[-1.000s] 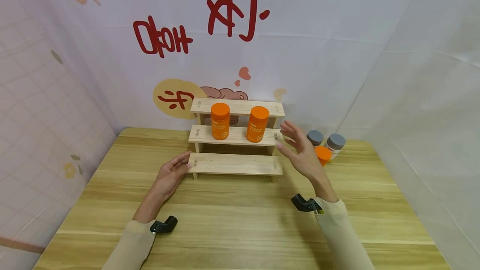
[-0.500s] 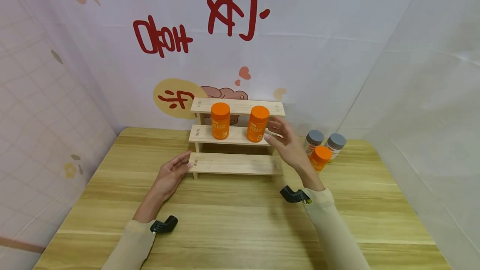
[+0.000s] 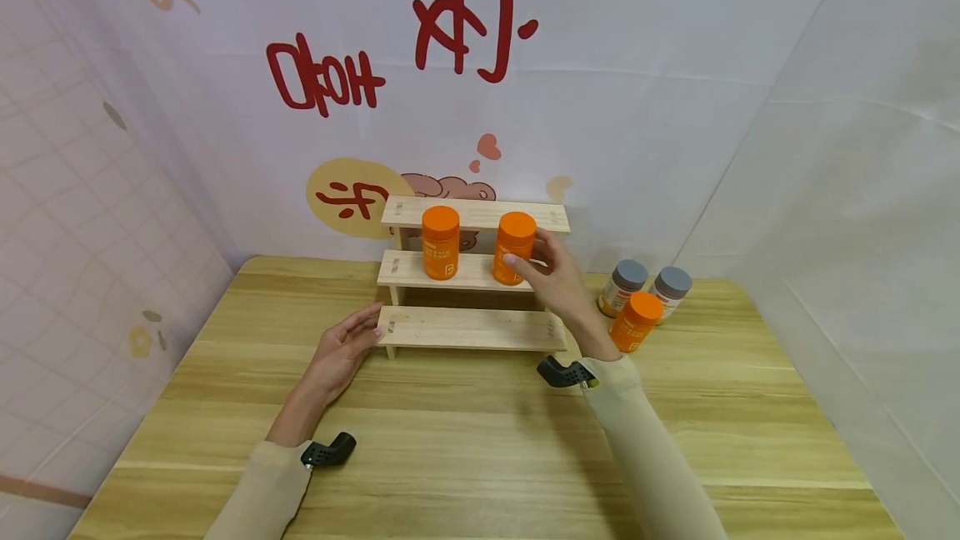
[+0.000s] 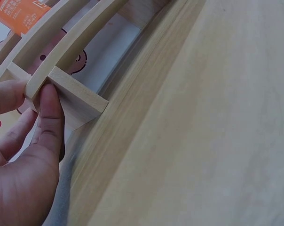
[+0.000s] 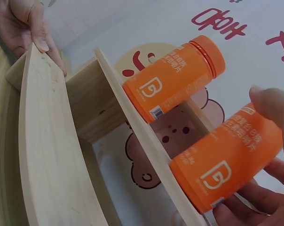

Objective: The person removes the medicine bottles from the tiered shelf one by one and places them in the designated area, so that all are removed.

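Observation:
A three-tier wooden shelf rack point(image 3: 472, 328) stands on the table against the back wall. Thumb and fingers of my left hand point(image 3: 341, 354) pinch the left end of its lowest board point(image 4: 43, 77), as the left wrist view shows up close. Two orange pill bottles stand on the middle tier. The right-hand orange bottle point(image 3: 515, 227) is held in my right hand point(image 3: 561, 283), thumb in front and fingers round the far side. In the right wrist view, its base is at the board's edge. The left-hand orange bottle point(image 5: 177, 77) stands apart from it, untouched.
Right of the rack, another orange bottle point(image 3: 637, 322) stands on the wood-grain table point(image 3: 465, 448), close to two grey-capped bottles, one left point(image 3: 624, 286) and one right point(image 3: 671, 290). A printed white wall cloth point(image 3: 637, 123) rises behind and at both sides.
My right hand has moved left from beside the rack to the right-hand orange bottle and now grips it; that bottle has shifted very slightly left. My left hand has stayed on the rack.

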Demonstrator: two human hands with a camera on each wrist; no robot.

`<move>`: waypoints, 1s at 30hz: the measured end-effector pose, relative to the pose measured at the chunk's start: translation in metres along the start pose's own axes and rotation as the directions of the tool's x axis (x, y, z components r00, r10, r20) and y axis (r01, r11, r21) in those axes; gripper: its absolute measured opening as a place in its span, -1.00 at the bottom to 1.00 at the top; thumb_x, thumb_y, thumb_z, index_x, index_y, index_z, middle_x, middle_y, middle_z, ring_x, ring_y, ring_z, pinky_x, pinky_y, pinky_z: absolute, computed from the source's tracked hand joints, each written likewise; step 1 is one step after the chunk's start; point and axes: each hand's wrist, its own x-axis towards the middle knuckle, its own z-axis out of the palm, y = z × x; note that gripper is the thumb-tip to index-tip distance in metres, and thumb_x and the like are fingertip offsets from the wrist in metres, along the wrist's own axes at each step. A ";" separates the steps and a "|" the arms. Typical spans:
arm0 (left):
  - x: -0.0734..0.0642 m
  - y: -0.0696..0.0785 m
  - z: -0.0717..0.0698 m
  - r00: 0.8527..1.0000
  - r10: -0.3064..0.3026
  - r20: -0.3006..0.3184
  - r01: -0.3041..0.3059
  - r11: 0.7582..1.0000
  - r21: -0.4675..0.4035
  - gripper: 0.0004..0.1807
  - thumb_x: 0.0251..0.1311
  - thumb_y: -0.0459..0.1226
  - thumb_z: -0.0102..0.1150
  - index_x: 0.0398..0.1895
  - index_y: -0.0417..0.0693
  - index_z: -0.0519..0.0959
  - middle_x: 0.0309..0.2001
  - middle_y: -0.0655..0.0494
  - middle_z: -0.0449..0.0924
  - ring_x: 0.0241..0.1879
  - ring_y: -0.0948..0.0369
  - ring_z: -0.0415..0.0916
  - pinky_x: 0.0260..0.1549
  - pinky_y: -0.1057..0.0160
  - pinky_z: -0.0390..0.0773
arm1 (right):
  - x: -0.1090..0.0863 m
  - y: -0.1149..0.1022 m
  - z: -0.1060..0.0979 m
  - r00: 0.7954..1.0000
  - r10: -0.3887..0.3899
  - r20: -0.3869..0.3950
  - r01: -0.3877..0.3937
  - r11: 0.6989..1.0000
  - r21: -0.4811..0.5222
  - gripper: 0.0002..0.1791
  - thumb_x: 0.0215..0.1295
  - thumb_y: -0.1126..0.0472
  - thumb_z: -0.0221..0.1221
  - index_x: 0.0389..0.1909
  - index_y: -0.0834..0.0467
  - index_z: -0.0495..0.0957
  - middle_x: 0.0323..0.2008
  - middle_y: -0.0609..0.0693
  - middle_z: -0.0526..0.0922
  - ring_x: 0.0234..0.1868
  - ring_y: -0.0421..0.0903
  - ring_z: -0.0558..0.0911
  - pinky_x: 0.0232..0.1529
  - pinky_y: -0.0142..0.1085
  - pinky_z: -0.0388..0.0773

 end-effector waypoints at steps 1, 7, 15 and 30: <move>0.000 0.000 0.000 1.000 0.002 0.003 -0.002 1.000 -0.002 -0.28 0.44 -0.38 0.17 0.58 -0.32 0.14 0.16 0.14 0.42 0.16 0.43 0.46 0.12 0.53 0.53 | 0.001 0.001 0.001 1.000 0.006 -0.005 -0.006 1.000 -0.003 -0.26 0.40 0.14 0.32 0.52 0.10 0.25 0.31 0.24 0.51 0.34 0.17 0.50 0.43 0.05 0.43; 0.000 -0.001 -0.001 1.000 0.019 0.006 -0.019 1.000 -0.013 -0.28 0.44 -0.38 0.17 0.57 -0.35 0.13 0.16 0.15 0.46 0.15 0.43 0.50 0.11 0.51 0.55 | 0.006 0.005 0.009 1.000 0.001 -0.014 -0.001 0.999 -0.033 -0.28 0.35 0.11 0.37 0.47 0.06 0.31 0.26 0.18 0.55 0.29 0.12 0.55 0.37 0.01 0.50; 0.000 -0.002 -0.001 1.000 0.009 -0.002 -0.009 1.000 -0.014 -0.28 0.44 -0.38 0.17 0.57 -0.33 0.13 0.14 0.19 0.47 0.14 0.43 0.49 0.10 0.52 0.55 | 0.007 0.010 0.014 0.999 -0.047 -0.022 0.045 0.996 -0.075 -0.34 0.36 0.14 0.36 0.41 0.08 0.35 0.24 0.16 0.58 0.26 0.10 0.59 0.33 0.01 0.54; 0.001 -0.001 -0.001 1.000 0.003 -0.011 -0.003 1.000 -0.013 -0.31 0.44 -0.40 0.17 0.57 -0.27 0.19 0.11 0.19 0.45 0.10 0.42 0.48 0.03 0.53 0.56 | -0.001 0.005 0.009 1.000 -0.024 -0.010 0.023 0.998 -0.066 -0.32 0.40 0.26 0.30 0.47 0.12 0.28 0.34 0.25 0.49 0.36 0.22 0.49 0.41 0.09 0.44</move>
